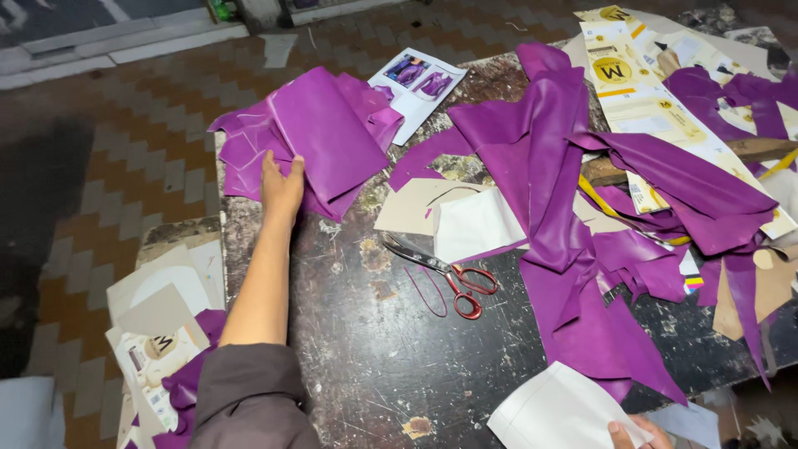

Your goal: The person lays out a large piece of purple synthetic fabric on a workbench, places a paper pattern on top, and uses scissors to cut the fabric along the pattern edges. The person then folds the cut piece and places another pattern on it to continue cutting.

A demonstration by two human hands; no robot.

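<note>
My left hand (281,188) is stretched out to the far left of the dark worn table (366,333), fingers flat on a stack of cut purple leather pieces (320,137). At the bottom edge, my right hand (632,434) pinches a white paper pattern piece (561,411); only its fingertips show. Red-handled scissors (445,273) lie closed on the table between the hands. A long draped sheet of purple leather (565,233) spreads across the table's right half.
Cardboard pattern pieces (411,206) and a white piece (470,223) lie mid-table. Yellow-and-white printed cartons (640,91) and purple scraps cover the right end. A photo sheet (416,83) lies at the far edge. More card and paper (158,324) sit on a low surface left, over a tiled floor (150,150).
</note>
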